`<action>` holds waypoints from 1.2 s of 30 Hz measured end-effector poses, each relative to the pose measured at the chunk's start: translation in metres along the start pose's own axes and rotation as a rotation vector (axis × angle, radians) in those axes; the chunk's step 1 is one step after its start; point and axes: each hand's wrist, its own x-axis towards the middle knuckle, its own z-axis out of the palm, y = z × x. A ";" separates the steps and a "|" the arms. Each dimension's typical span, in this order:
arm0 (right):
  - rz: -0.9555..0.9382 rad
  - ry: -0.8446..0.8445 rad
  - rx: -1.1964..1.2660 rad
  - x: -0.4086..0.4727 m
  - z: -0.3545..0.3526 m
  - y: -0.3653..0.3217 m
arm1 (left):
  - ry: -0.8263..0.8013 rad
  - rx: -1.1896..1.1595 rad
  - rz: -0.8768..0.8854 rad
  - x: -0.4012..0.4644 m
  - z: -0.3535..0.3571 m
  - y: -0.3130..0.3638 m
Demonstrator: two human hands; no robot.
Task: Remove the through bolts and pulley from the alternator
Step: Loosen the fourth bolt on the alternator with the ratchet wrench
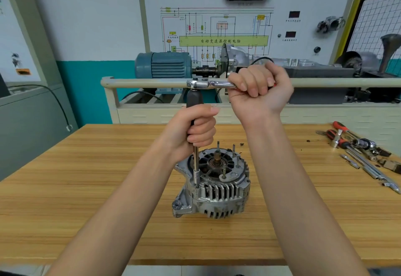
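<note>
Standing upright on the table (pixel 86 178), the alternator (pixel 213 185) presents its bolt heads to a vertical tool. The left hand (pixel 196 131) wraps the black grip of the extension driver (pixel 194 102), probably to keep its socket (pixel 197 177) square on a through bolt at the housing's edge. The right hand (pixel 259 90) clenches the ratchet (pixel 209 84) handle out to the side, where leverage is greatest. Spare tools (pixel 360 152) lie well apart at the right.
</note>
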 end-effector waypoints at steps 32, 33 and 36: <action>-0.293 -0.138 -0.347 -0.026 0.009 0.009 | 0.332 0.213 0.092 0.006 0.013 -0.008; -0.349 -0.192 -0.426 -0.031 0.011 0.014 | 0.410 0.238 0.114 0.007 0.016 -0.009; -0.502 -0.305 -0.528 -0.039 0.017 0.028 | 0.617 0.309 0.192 0.008 0.023 -0.013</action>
